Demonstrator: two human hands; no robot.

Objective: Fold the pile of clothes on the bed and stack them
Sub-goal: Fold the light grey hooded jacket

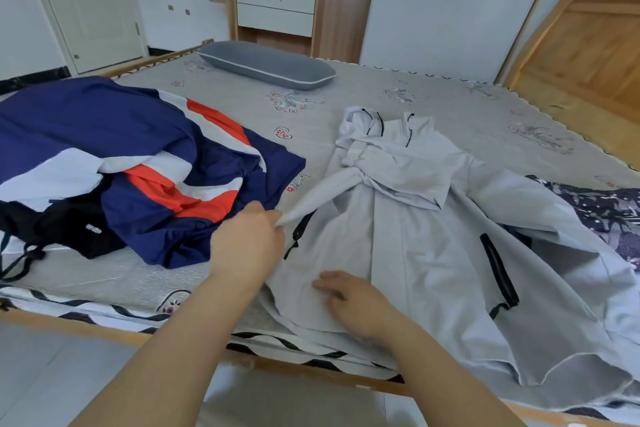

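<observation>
Grey jacket (pixel 415 236) is spread on bed (pixel 450 97), right of navy pile (pixel 138 166). Sleeve end is pinched by left hand (pixel 247 243); hem is pressed flat by right hand (pixel 349 302), fingers straight. Risk: sleeve pulled too hard, body dragged w/ it, fold skewed.

Left third of the bed (pixel 346 87) is blocked by a heaped navy, white and orange garment (pixel 145 163) over a black one (pixel 69 229). A narrow bare strip separates the heap from the grey jacket (pixel 415 236) spread centre-right. A dark patterned cloth (pixel 595 215) occupies the right edge. The far mattress is open, save a grey pillow (pixel 266 64) at far centre.
</observation>
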